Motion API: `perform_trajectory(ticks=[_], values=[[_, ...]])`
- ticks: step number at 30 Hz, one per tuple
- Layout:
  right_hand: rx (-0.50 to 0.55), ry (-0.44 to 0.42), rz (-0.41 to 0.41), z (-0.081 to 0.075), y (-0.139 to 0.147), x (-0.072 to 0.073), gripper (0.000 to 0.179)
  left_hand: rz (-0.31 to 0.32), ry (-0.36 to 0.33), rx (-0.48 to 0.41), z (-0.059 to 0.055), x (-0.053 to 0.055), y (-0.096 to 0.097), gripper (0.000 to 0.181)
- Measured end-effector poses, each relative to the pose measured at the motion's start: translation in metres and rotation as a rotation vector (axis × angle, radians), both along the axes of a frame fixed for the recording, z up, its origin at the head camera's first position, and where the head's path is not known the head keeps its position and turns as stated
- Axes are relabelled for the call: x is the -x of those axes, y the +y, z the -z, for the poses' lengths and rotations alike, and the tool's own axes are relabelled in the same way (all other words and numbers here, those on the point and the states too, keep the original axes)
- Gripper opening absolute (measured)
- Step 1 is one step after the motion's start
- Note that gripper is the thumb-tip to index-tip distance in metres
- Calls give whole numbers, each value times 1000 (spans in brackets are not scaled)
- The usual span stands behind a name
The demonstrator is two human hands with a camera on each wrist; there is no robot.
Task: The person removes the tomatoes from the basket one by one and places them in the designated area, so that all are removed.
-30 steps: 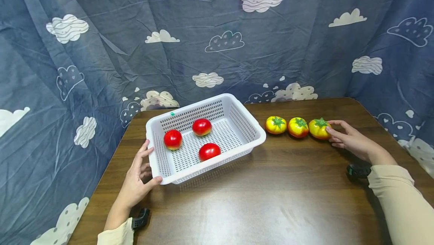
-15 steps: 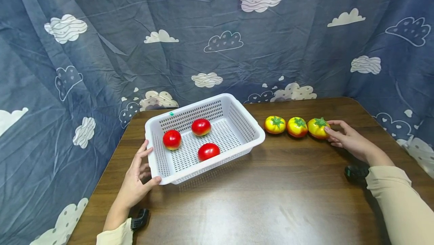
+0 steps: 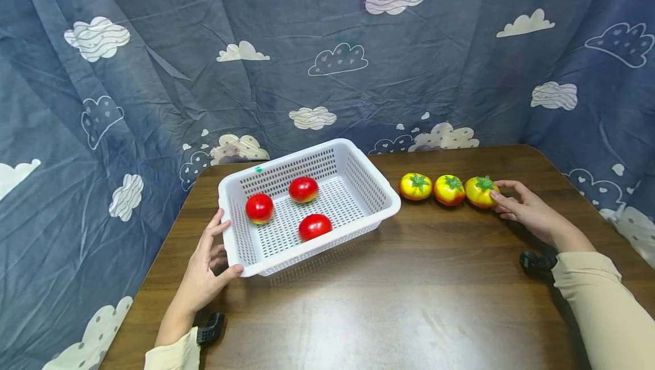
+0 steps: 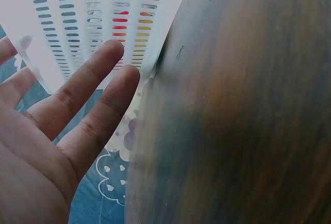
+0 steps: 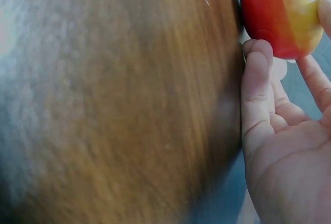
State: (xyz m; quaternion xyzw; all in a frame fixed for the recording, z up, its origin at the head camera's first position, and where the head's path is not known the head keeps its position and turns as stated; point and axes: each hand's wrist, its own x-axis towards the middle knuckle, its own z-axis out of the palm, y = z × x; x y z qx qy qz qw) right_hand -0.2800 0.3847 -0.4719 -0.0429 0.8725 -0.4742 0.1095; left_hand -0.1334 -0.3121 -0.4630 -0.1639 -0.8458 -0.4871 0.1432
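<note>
My left hand [image 3: 198, 279] is at the left end of a white perforated basket [image 3: 381, 225], its thumb at the near corner and fingertips at the rim. In the left wrist view, two straight fingers [image 4: 95, 115] lie against the slotted wall. Three red round fruits [image 3: 259, 208] with yellowish undersides sit apart inside the basket. To its right, three yellow-and-red tomatoes with green leafy tops stand in a row. My right hand [image 3: 532, 215] pinches the rightmost tomato [image 3: 479, 194], thumb on its upper side; the right wrist view shows fingers against the tomato's [image 5: 276, 14] lower side.
Two other tomatoes, the left one [image 3: 415, 187] and the middle one [image 3: 449, 191], stand on the brown wooden table [image 3: 399, 302] between the basket and my right hand. A blue cloud-patterned cloth [image 3: 276, 23] hangs behind the table and along both sides.
</note>
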Motion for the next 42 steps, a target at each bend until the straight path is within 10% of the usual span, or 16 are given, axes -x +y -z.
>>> perform_trajectory(ticks=[42], values=[[-41, 19, 82, -3, -8, -4, 76, -8, -5, 13, -2, 0, 0, 94]])
